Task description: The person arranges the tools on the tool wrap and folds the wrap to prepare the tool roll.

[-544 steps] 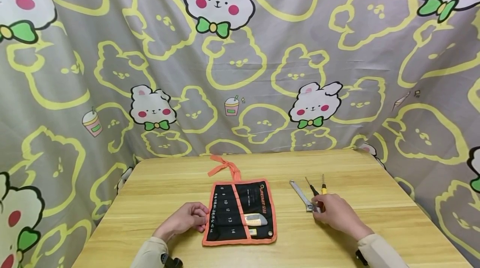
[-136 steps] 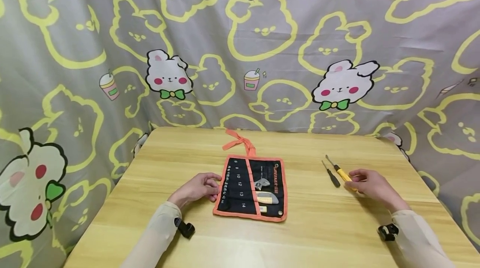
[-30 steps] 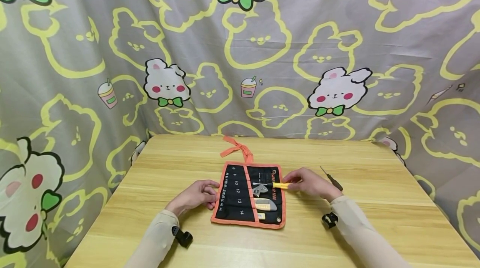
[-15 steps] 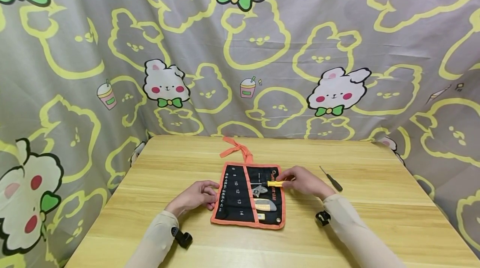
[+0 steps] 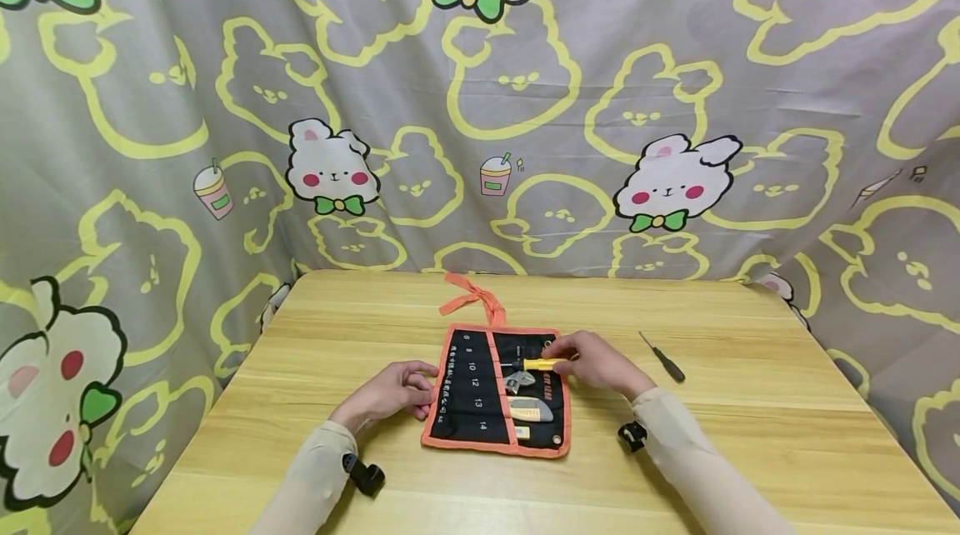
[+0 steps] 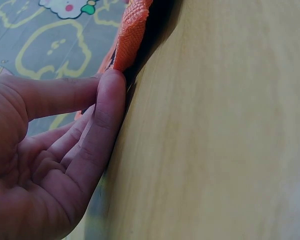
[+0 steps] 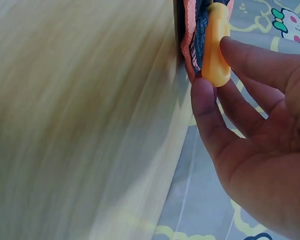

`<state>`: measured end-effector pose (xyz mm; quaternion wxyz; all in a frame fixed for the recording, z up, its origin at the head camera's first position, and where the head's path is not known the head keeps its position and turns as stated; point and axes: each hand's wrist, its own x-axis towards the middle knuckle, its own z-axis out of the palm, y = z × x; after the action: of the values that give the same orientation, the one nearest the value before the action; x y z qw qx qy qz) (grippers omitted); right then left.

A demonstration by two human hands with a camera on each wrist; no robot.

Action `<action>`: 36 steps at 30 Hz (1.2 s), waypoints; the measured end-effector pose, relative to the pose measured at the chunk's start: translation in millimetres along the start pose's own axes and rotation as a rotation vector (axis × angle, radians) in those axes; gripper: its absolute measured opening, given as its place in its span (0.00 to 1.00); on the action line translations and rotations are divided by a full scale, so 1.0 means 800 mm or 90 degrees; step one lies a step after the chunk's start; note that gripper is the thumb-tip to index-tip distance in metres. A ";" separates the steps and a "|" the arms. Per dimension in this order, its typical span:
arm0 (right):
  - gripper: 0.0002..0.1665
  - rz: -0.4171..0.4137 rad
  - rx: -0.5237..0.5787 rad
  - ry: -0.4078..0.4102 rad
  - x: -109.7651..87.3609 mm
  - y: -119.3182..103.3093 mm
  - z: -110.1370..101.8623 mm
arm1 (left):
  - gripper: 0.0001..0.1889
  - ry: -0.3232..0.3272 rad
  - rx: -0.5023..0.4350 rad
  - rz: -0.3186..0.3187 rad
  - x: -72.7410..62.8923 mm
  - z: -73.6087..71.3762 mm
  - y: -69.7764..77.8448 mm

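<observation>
A black tool roll (image 5: 468, 427) with orange trim lies flat on the table, its left half marked with sizes. My left hand (image 5: 386, 393) pinches its left edge; in the left wrist view the thumb and forefinger (image 6: 110, 95) meet at the orange trim (image 6: 132, 37). My right hand (image 5: 596, 360) holds a yellow-handled screwdriver (image 5: 542, 365) by the handle's end. Its shaft lies across the right half, and the tip is hidden in a pocket behind the orange band. Below it, the head of an adjustable wrench (image 5: 519, 383) and a grey-and-yellow utility knife (image 5: 531, 410) stick out of pockets.
A small dark-handled screwdriver (image 5: 666, 362) lies on the wooden table (image 5: 615, 485) right of the roll. Orange ties (image 5: 476, 297) stretch from its far edge. A yellow-and-white item (image 5: 522, 432) shows in the lowest pocket. A patterned curtain (image 5: 555, 102) hangs behind the table.
Since the oldest frame, the wrench has gone into a pocket. The right hand has picked up the yellow screwdriver, brought it left and slid its shaft into the roll. The left hand keeps holding the edge.
</observation>
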<state>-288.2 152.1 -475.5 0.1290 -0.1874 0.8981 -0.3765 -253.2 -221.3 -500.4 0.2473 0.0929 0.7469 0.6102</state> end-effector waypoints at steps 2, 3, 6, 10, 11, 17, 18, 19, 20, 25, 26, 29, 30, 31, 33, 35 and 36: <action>0.13 0.004 -0.001 0.008 0.000 0.002 0.000 | 0.27 0.000 0.001 0.002 0.000 0.000 0.000; 0.13 0.008 -0.001 0.012 -0.001 0.003 0.000 | 0.27 0.000 0.002 0.001 0.000 0.000 0.000; 0.14 0.021 0.007 0.025 -0.003 0.006 -0.001 | 0.27 0.000 0.004 0.001 0.000 0.000 0.000; 0.14 0.032 0.018 0.028 -0.007 0.009 -0.004 | 0.27 0.001 0.003 -0.001 -0.001 0.000 0.001; 0.13 0.032 0.019 0.028 -0.008 0.010 -0.005 | 0.27 0.001 0.003 -0.001 -0.001 0.001 0.001; 0.12 0.026 0.010 0.027 -0.008 0.011 -0.007 | 0.27 0.002 0.005 -0.001 -0.002 0.001 0.001; 0.12 0.026 0.006 0.028 -0.008 0.010 -0.007 | 0.27 0.001 0.005 0.000 -0.002 0.001 0.001; 0.12 0.028 0.005 0.029 -0.008 0.010 -0.006 | 0.27 0.001 0.005 0.001 -0.002 0.001 0.001; 0.12 0.030 0.004 0.030 -0.007 0.009 -0.006 | 0.27 0.001 0.004 0.000 -0.002 0.001 0.001; 0.11 0.027 -0.003 0.030 -0.006 0.006 -0.004 | 0.27 0.002 0.004 -0.003 -0.002 0.002 0.003; 0.11 0.026 -0.005 0.031 -0.005 0.005 -0.004 | 0.27 0.003 0.004 -0.005 -0.002 0.002 0.003; 0.11 0.018 -0.006 0.028 -0.005 0.004 -0.003 | 0.27 0.003 0.005 -0.005 -0.003 0.002 0.004; 0.12 0.016 -0.006 0.027 -0.005 0.004 -0.003 | 0.27 0.002 0.005 -0.005 -0.003 0.002 0.004; 0.12 0.015 -0.006 0.026 -0.005 0.003 -0.002 | 0.27 0.003 0.005 -0.005 -0.002 0.002 0.003; 0.12 0.009 -0.009 0.023 -0.004 0.003 0.000 | 0.27 0.002 0.006 -0.004 -0.002 0.001 0.003; 0.12 0.000 -0.017 0.022 -0.003 0.002 0.001 | 0.27 0.001 0.006 -0.001 -0.002 0.001 0.002; 0.12 0.000 -0.020 0.022 -0.002 0.001 0.002 | 0.27 0.000 0.005 0.000 -0.002 0.001 0.002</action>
<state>-286.3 152.8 -476.9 0.1107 -0.1827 0.9060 -0.3653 -251.6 -220.8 -498.5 0.2471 0.0938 0.7493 0.6072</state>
